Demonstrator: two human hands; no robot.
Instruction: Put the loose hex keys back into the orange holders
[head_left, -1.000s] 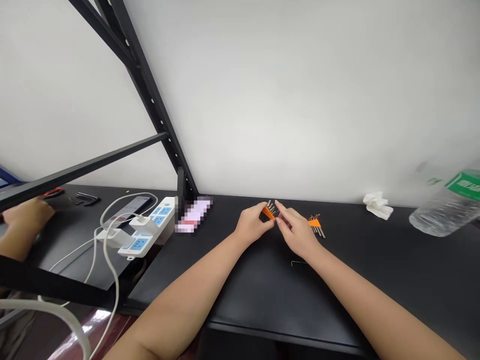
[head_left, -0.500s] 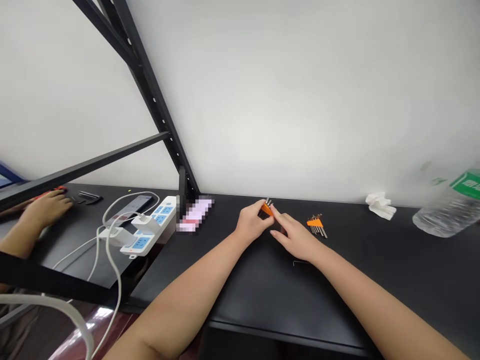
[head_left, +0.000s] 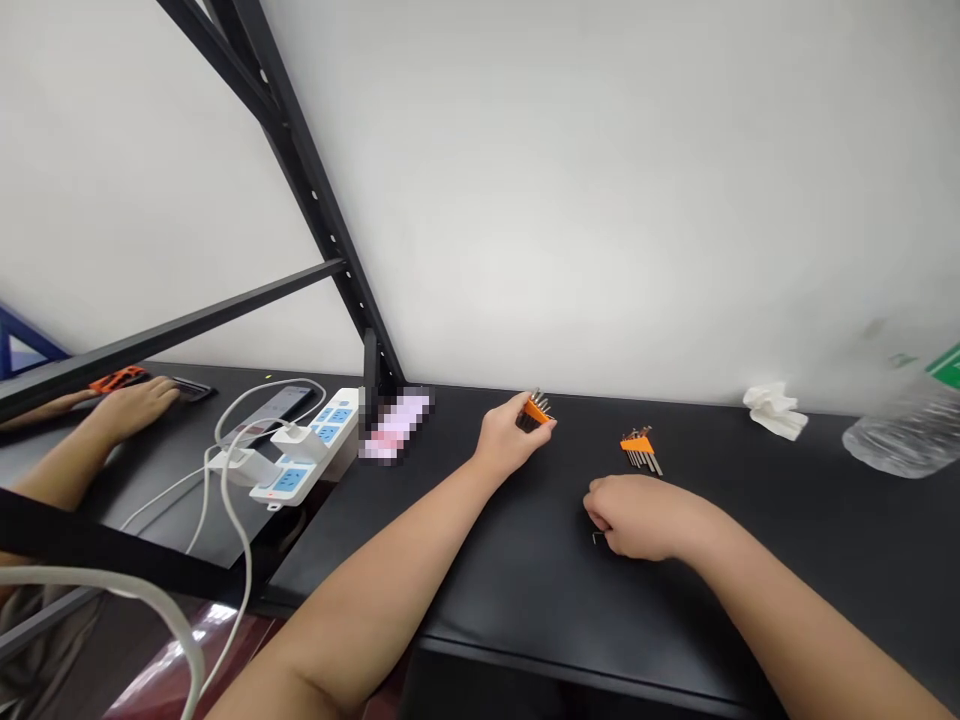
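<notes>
My left hand (head_left: 510,440) is closed around an orange hex key holder (head_left: 535,411) with metal keys sticking out of it, held just above the black tabletop (head_left: 525,580). My right hand (head_left: 637,515) rests knuckles-up on the table, nearer to me. Its fingers curl down onto a small loose hex key (head_left: 598,538), of which only one end shows. A second orange hex key set (head_left: 639,447) lies flat on the table beyond my right hand.
A white power strip (head_left: 307,450) with plugs and white cables sits at the left, beside a black shelf frame (head_left: 300,170). A crumpled tissue (head_left: 775,411) and a lying plastic bottle (head_left: 904,435) are far right. Another person's hand (head_left: 139,403) rests on the left table.
My right hand has left the orange holder and come down toward me onto the small loose hex key. My left hand kept the holder. The other person's hand slid right.
</notes>
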